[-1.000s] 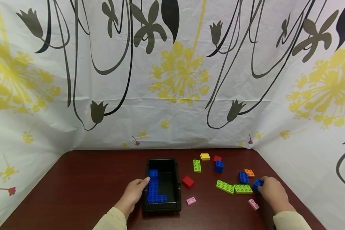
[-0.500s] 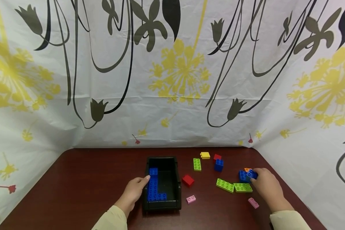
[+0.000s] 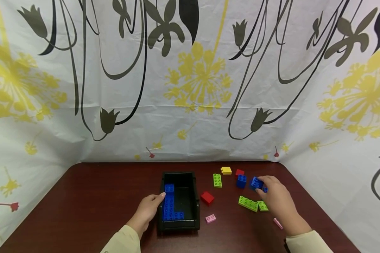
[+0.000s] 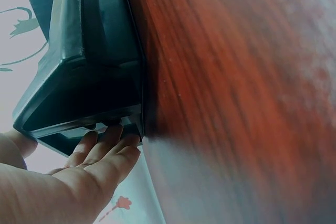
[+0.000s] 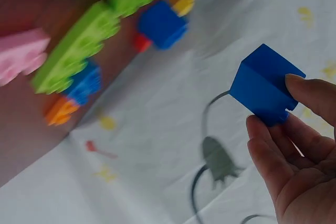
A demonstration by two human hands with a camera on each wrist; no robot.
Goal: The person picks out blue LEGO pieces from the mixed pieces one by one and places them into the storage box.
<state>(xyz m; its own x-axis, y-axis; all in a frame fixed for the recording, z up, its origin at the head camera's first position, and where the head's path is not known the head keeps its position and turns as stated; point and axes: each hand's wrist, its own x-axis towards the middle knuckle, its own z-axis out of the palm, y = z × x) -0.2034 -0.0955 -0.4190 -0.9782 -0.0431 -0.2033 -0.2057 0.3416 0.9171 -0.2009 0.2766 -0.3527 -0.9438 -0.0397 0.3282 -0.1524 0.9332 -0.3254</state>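
My right hand point(image 3: 277, 200) pinched small blue plastic brick point(image 3: 256, 183) between fingertips point(image 5: 304, 90), lifted above dark wooden table point(image 3: 82, 203), at 2 o'clock from black plastic bin point(image 3: 194, 202). My left hand point(image 3: 147, 210), fingers straight, rested against bin's 9 o'clock wall. Blue bricks point(image 3: 169, 207) lay inside bin in L-shape. Green flat brick point(image 3: 248, 203) lay just beside right hand.

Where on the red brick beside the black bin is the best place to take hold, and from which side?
Probably from above, pinching the two opposite side walls of the red brick. It lies flat, apart from the black bin, with bare table all round it.
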